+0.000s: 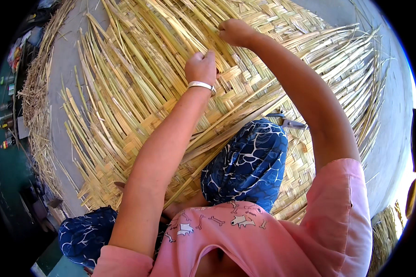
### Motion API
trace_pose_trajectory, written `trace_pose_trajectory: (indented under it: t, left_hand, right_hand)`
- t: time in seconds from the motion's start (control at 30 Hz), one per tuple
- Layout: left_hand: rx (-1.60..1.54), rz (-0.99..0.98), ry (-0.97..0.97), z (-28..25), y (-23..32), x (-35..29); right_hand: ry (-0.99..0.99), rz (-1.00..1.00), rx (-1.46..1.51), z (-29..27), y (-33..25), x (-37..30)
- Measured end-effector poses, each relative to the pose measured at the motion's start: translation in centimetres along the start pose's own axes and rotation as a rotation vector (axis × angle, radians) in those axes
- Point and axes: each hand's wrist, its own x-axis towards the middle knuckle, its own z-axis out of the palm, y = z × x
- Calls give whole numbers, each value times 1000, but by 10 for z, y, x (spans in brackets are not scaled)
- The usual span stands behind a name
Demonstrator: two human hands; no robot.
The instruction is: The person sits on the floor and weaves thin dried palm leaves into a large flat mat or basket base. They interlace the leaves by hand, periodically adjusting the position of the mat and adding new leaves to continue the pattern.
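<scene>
Your left hand (201, 67) was clamped on pale strips (188, 34), your right hand (235, 33) curled apart, grip unclear; even tension near the weave (229, 96) likely served you best.

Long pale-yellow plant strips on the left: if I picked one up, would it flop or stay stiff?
The long, pale-yellow plant strips probably feel springy: loose ends stick out fairly straight, yet strips bend through the yellowish woven mat. Each looks thin, so likely light.
</scene>
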Motion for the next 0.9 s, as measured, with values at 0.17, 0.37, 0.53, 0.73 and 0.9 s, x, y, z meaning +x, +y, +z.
trace_pose_trajectory:
  t: [0.17, 0.37, 0.53, 0.73, 0.9]
  left_hand:
    - [-11, 15, -21, -3, 6, -5]
    - [-96, 27, 17, -4, 2, -6]
    - [-50, 20, -8, -1, 1, -3]
    - [217, 33, -7, 8, -17, 18]
    - [598, 304, -187, 19, -15, 15]
  right_hand:
    - [-71, 69, 38, -7, -13, 14]
    - [-149, 164, 411, -11, 0, 10]
    - [-229, 208, 350, -5, 3, 17]
    - [-281, 87, 789, -6, 5, -10]
    - [-265, 0, 1081, 0, 17, -19]
